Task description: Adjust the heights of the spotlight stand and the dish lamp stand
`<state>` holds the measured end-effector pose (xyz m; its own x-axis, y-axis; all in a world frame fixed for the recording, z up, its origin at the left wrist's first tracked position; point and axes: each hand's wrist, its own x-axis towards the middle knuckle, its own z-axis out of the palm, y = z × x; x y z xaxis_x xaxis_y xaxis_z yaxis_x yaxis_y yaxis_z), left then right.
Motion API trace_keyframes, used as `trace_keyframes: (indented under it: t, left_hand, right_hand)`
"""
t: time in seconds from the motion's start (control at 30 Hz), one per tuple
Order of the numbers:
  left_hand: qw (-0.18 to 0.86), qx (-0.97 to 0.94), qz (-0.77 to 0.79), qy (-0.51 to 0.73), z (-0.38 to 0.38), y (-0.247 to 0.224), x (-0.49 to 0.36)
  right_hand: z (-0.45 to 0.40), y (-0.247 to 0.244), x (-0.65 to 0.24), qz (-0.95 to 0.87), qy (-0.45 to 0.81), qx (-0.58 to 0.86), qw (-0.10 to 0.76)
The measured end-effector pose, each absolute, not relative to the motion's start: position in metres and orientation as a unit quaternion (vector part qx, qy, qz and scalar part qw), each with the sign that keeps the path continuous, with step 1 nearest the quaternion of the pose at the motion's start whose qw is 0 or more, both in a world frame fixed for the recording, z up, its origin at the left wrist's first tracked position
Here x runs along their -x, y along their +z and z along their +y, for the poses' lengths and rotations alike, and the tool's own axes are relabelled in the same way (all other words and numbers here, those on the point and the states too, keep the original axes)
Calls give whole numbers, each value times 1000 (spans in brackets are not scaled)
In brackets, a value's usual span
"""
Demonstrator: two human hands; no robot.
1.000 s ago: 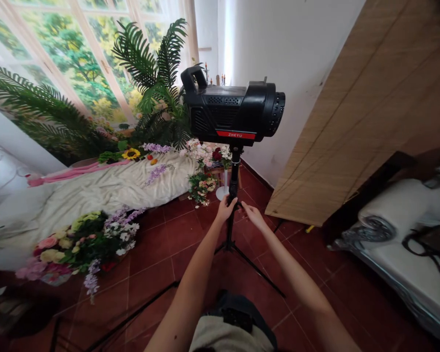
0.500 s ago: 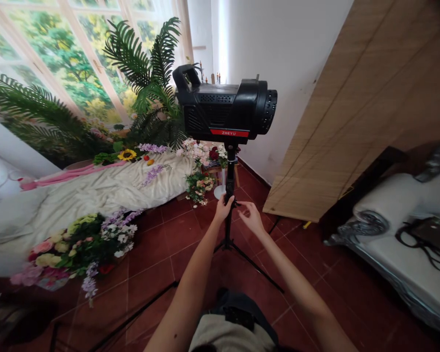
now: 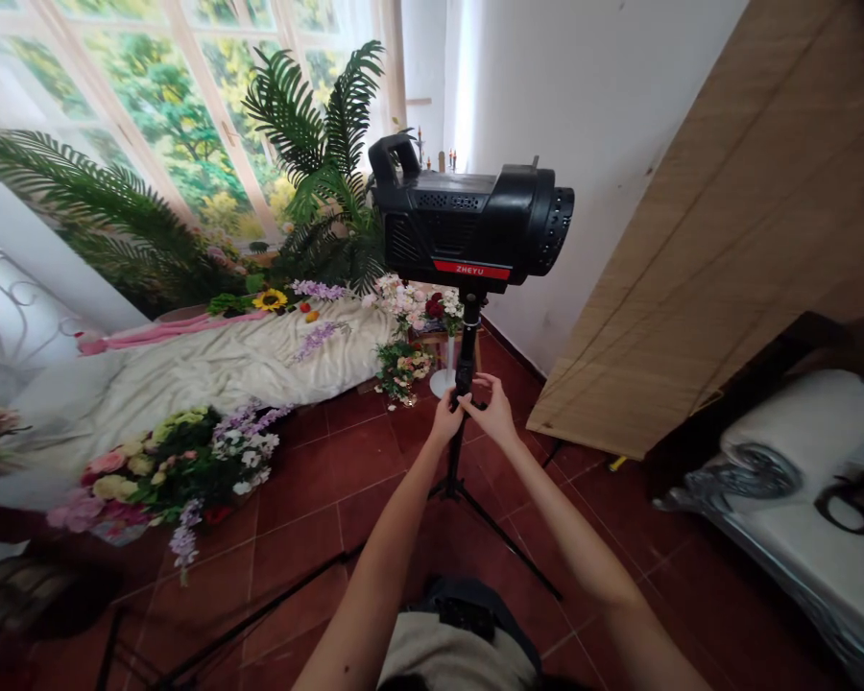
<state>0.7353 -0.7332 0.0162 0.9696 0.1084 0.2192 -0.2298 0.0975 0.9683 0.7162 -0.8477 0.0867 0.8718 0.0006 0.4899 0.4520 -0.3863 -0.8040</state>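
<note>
A black studio light (image 3: 468, 226) with a red ZHEYU label sits on top of a black light stand (image 3: 456, 456), its round front facing right. My left hand (image 3: 447, 416) is wrapped round the stand's pole below the light. On the pole's right side, my right hand (image 3: 492, 411) has its fingers curled at a small dark knob, which the fingers mostly hide. Both hands are close together at the same height. The stand's legs spread on the red tiled floor below them.
A cream blanket (image 3: 317, 369) lies behind on the left, with a flower arrangement (image 3: 165, 461) before it. Palm leaves (image 3: 346, 115) rise behind the light. On the right are a bamboo blind (image 3: 662, 240) and a white and silver sofa (image 3: 784, 480). Another stand's leg (image 3: 259, 609) crosses the lower left.
My right hand has closed in on the pole, its fingers now at the knob. My left hand still holds the pole. The whole view has shifted, so the light appears further right.
</note>
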Motion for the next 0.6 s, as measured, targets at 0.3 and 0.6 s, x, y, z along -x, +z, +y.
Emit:
trace_keyframes:
  t: [0.3, 0.6]
  left_hand:
    - [731, -668, -56, 130, -729, 2, -743]
    - [713, -690, -25, 124, -729, 14, -738]
  right_hand:
    - [-807, 93, -755, -150, -184, 793, 561]
    - [-802, 124, -767, -152, -229, 768, 579]
